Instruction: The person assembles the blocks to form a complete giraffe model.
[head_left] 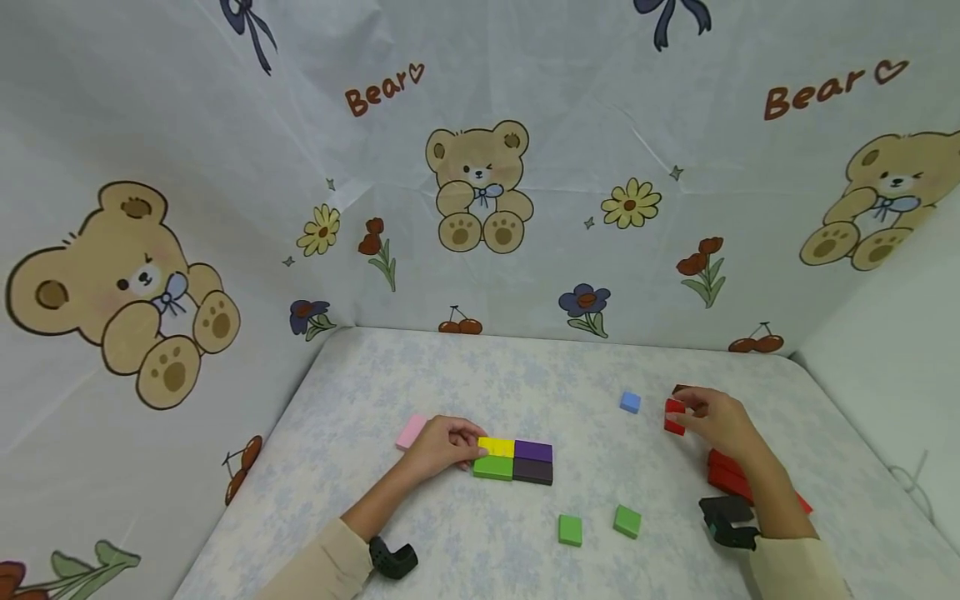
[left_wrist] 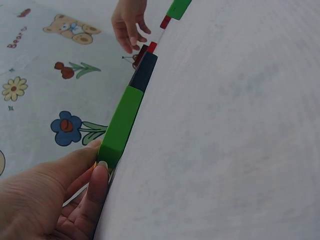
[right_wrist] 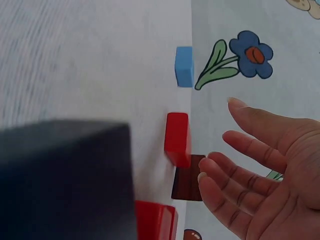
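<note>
Yellow [head_left: 496, 447], light green [head_left: 492, 468], purple [head_left: 533, 452] and dark [head_left: 533, 472] blocks lie joined in a two-by-two rectangle on the table. My left hand [head_left: 444, 443] pinches the yellow block's left end between thumb and fingers; in the left wrist view the thumb tip sits right at the end of the green block [left_wrist: 121, 122]. A small red block [right_wrist: 177, 137] stands near my right hand [head_left: 716, 421]. The right wrist view shows this hand [right_wrist: 265, 167] with loosely bent, spread fingers, apart from that block. A brown block [right_wrist: 189, 179] lies beside it.
A small blue block [head_left: 630, 402] lies left of the right hand. Longer red blocks [head_left: 729, 479] are partly under the right forearm. Two green blocks, one of them here [head_left: 570, 530], sit at the front. A pink block [head_left: 412, 432] is behind the left hand.
</note>
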